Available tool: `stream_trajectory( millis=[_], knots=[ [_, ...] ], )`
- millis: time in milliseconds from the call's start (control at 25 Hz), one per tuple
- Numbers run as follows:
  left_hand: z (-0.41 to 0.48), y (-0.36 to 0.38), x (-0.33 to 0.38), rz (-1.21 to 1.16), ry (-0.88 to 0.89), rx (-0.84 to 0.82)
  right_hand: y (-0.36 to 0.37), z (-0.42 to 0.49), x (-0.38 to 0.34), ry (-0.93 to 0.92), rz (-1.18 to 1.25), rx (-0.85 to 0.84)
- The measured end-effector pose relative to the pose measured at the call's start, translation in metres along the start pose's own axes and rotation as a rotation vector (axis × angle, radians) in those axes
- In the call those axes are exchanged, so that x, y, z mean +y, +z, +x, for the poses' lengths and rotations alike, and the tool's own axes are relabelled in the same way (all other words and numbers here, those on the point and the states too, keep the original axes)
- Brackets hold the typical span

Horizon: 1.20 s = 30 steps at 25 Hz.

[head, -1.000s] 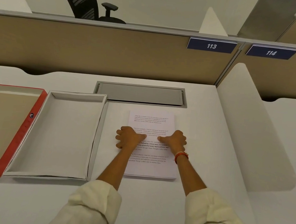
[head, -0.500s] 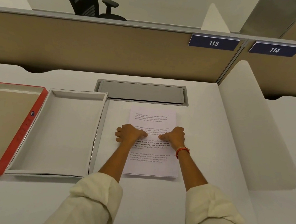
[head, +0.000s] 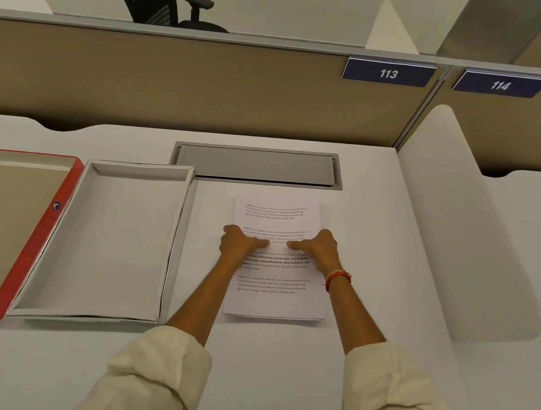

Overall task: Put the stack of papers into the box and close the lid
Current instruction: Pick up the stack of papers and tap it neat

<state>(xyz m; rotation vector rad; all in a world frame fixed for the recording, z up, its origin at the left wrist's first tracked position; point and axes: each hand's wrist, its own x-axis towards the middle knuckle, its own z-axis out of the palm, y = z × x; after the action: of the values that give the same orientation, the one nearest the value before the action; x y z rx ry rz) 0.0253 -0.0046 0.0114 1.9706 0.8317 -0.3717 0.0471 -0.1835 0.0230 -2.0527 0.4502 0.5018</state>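
A stack of printed papers (head: 267, 301) lies flat on the white desk, right of centre. My left hand (head: 237, 244) holds its left edge and my right hand (head: 320, 248) its right edge. Both thumbs press on the top sheet and nearly meet, while the fingers curl around the sides. An open white box (head: 177, 235) with nothing inside sits just left of the stack. Its red-rimmed lid (head: 40, 240) lies upside down against the box's left side.
A grey cable hatch (head: 256, 165) is set in the desk behind the papers. A white divider panel (head: 460, 231) rises on the right, and a tan partition (head: 174, 88) with number plates closes the back. An office chair stands beyond it.
Both hands stay on the stack's edges, hardly shifted. The view has tilted slightly, and the stack still rests on the desk.
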Motion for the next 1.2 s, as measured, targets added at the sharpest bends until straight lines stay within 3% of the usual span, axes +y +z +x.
stream_trajectory(
  millis=[360,600,800,1000,1200],
  knots=[
    [-0.023,-0.006,0.003,-0.056,0.046,0.099,0.015,-0.010,-0.004,0.030,-0.022,0.161],
    [-0.049,-0.023,0.031,-0.240,0.278,0.284,-0.001,-0.026,-0.034,-0.236,0.014,0.349],
    [-0.070,-0.023,0.049,-0.470,0.493,0.339,-0.010,-0.047,-0.046,-0.484,0.279,0.422],
    [-0.081,-0.016,0.037,-0.629,0.615,0.315,-0.012,-0.070,-0.037,-0.588,0.469,0.418],
    [-0.081,-0.007,0.018,-0.610,0.652,0.289,-0.005,-0.077,-0.017,-0.565,0.525,0.394]
  ],
)
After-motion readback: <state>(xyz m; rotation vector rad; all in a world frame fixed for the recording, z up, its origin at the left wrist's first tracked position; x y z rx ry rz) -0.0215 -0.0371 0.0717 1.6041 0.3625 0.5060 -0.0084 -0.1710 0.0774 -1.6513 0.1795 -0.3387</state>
